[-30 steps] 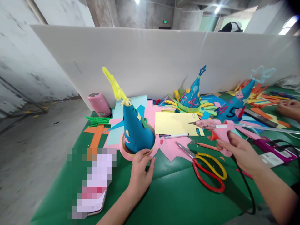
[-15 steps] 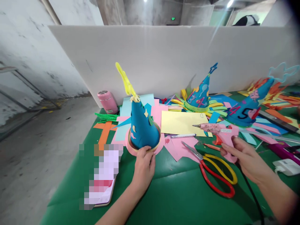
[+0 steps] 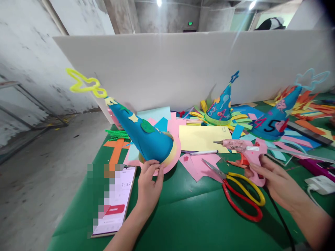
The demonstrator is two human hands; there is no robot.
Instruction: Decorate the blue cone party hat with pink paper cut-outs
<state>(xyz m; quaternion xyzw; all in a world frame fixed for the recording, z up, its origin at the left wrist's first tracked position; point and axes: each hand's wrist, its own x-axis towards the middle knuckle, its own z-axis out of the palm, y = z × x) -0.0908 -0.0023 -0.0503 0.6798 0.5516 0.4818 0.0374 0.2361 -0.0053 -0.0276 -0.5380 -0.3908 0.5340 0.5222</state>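
My left hand (image 3: pixel 150 183) pinches the near rim of a blue paper cone hat (image 3: pixel 142 129), which leans to the left. The hat has a pink and yellow brim, cut-out stars, a green shape on its side and a yellow pipe-cleaner figure (image 3: pixel 83 83) at the tip. In my right hand (image 3: pixel 273 181) is a pink hot glue gun (image 3: pixel 247 150), held by its handle with the nozzle pointing left, apart from the hat. Scissors (image 3: pixel 235 190) with red and yellow handles lie between my hands, beside pink paper scraps (image 3: pixel 200 165).
A phone (image 3: pixel 117 202) lies at the left on the green table (image 3: pixel 188 219). Yellow card (image 3: pixel 202 137) and a pen (image 3: pixel 204 152) lie behind the scissors. Two other decorated hats (image 3: pixel 220 106) stand farther right. A white board (image 3: pixel 167 69) closes off the back; a white charger (image 3: pixel 320 184) sits at right.
The hat has tipped from nearly upright to leaning left, and its tip has swung left. My left hand has shifted slightly left with the rim. The glue gun is almost where it was.
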